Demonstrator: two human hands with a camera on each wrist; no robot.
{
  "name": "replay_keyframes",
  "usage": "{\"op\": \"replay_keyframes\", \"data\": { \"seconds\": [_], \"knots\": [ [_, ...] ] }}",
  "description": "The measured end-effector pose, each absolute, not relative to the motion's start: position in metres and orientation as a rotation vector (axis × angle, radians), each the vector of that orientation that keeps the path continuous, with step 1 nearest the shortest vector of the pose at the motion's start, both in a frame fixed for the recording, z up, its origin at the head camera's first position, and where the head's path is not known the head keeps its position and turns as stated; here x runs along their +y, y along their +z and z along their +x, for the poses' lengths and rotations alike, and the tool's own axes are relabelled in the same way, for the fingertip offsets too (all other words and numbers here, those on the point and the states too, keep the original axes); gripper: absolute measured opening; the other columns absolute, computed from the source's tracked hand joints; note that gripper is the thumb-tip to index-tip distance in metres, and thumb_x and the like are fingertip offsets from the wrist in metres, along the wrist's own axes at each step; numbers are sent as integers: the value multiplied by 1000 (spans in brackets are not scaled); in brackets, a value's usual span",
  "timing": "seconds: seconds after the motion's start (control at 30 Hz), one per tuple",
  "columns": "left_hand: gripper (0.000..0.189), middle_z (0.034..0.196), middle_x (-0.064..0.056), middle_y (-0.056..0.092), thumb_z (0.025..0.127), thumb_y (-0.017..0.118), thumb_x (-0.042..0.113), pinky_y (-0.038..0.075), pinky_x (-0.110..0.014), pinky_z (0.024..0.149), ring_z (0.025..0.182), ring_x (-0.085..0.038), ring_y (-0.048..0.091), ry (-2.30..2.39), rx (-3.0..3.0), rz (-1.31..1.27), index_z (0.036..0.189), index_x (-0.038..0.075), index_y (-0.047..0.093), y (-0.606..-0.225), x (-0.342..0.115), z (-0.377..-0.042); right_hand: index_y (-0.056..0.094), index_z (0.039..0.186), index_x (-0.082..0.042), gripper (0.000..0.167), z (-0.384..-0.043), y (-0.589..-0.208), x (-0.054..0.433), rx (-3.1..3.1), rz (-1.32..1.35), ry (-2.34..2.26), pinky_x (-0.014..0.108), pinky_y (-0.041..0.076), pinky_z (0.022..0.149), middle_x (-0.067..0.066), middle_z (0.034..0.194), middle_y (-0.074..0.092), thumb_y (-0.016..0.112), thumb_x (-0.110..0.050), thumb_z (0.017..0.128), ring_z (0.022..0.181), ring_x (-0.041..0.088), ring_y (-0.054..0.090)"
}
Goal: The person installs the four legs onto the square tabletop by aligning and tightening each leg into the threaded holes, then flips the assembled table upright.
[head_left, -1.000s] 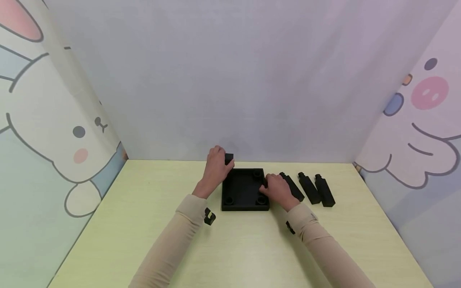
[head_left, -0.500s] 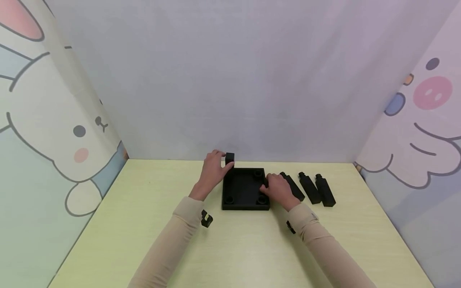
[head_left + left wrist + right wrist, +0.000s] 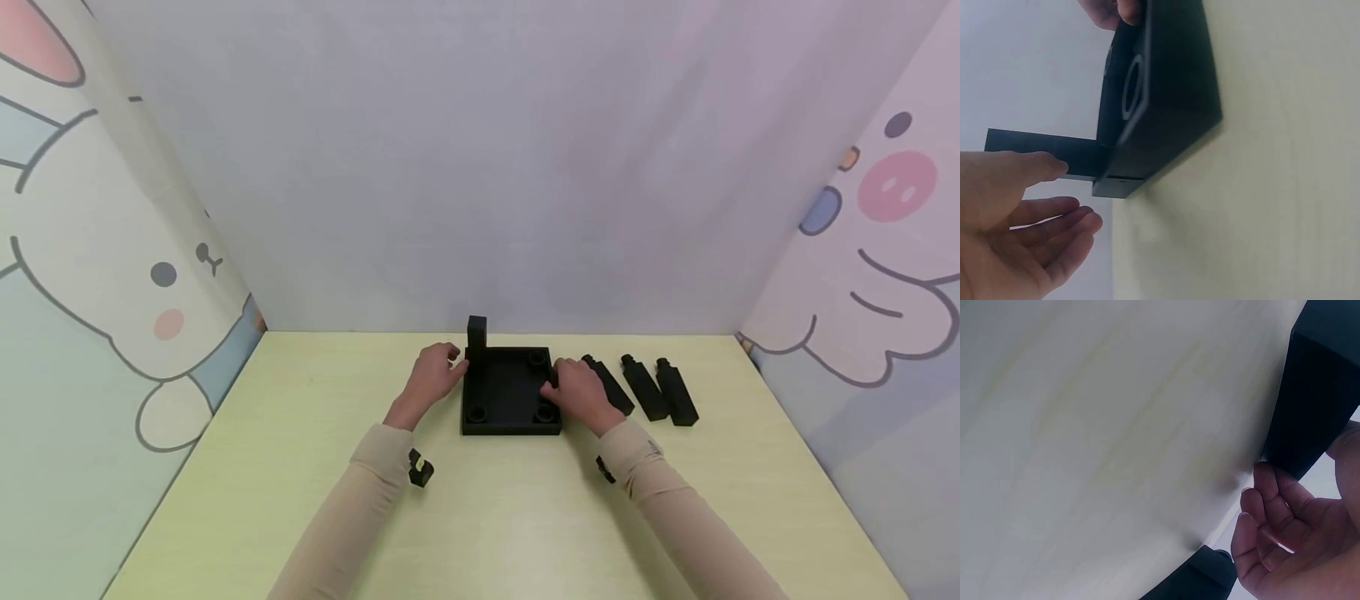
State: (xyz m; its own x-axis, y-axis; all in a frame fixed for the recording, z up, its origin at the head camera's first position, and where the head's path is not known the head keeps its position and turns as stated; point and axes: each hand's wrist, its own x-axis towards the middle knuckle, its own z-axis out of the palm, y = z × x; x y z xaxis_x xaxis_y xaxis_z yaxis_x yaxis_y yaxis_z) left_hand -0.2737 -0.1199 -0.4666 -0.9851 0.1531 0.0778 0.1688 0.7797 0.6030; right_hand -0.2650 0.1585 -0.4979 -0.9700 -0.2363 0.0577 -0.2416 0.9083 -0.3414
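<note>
A square black tabletop [image 3: 510,430] lies upside down on the table, with a raised rim and round sockets in its corners. One black square table leg [image 3: 477,336] stands upright in its far left corner. My left hand [image 3: 431,377] is beside that corner with relaxed, parted fingers; in the left wrist view its thumb overlaps the leg [image 3: 1038,139] and the fingers hold nothing. My right hand [image 3: 581,390] grips the tabletop's right side, thumb over the rim. The right wrist view has its fingertips [image 3: 1266,478] against the outer wall.
Three more black legs with narrow stub ends lie to the right: one leg [image 3: 611,389] close beside my right hand, a middle leg [image 3: 645,392] and an outer leg [image 3: 677,395]. A pale wall [image 3: 480,208] rises behind the table's back edge.
My left hand has let go of the upright leg and moved down and left from its top. The leg stays standing in the corner. My right hand has stayed on the tabletop's side.
</note>
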Motion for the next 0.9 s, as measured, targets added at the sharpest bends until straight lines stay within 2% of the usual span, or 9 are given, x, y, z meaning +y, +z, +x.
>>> {"op": "replay_keyframes", "data": {
  "seconds": [0.1, 0.23, 0.33, 0.47, 0.6, 0.77, 0.9],
  "knots": [
    [36, 117, -22, 72, 100, 62, 21, 59, -45, 89, 104, -32, 72, -992, -2959, -270, 122, -7, 68, -475, -122, -273, 60, 92, -4, 19, -266, -498, 158, -3054, 381, 555, 35, 37, 64, 9, 79, 57, 64, -22, 96, 67, 23, 46],
    [33, 103, -19, 74, 97, 65, 20, 58, -40, 78, 83, -24, 69, -991, -2960, -291, 115, -7, 70, -481, -122, -271, 59, 91, -4, 19, -267, -498, 159, -3052, 379, 554, 34, 36, 62, 9, 78, 57, 64, -22, 96, 65, 22, 46],
    [27, 83, -12, 69, 96, 67, 20, 49, -31, 63, 67, -17, 55, -1002, -2964, -301, 104, -5, 72, -483, -120, -270, 59, 91, -4, 19, -267, -498, 159, -3058, 379, 549, 35, 36, 63, 9, 78, 57, 64, -22, 96, 66, 22, 46],
    [22, 65, -1, 51, 95, 68, 19, 32, -24, 52, 57, -12, 41, -1016, -2976, -284, 82, 1, 68, -487, -117, -268, 60, 93, -3, 20, -267, -498, 159, -3066, 391, 541, 38, 39, 65, 10, 80, 59, 63, -22, 96, 68, 24, 47],
    [24, 62, 1, 48, 94, 67, 15, 29, -24, 50, 55, -11, 40, -1004, -2963, -272, 73, 5, 62, -490, -114, -266, 61, 93, -3, 20, -267, -497, 159, -3070, 386, 536, 39, 41, 68, 10, 81, 59, 64, -23, 96, 70, 24, 48],
    [19, 66, -3, 60, 93, 67, 12, 34, -24, 52, 57, -12, 45, -1016, -2915, -254, 77, 2, 67, -492, -111, -263, 60, 91, -3, 20, -268, -497, 160, -3044, 403, 551, 34, 39, 62, 9, 78, 59, 65, -22, 95, 65, 22, 48],
    [22, 63, -2, 56, 94, 67, 13, 33, -24, 52, 56, -12, 44, -1031, -2909, -229, 74, 3, 64, -494, -110, -261, 64, 96, -1, 22, -267, -497, 160, -3025, 431, 502, 38, 44, 63, 12, 82, 62, 65, -22, 95, 68, 25, 53]
  ]
}}
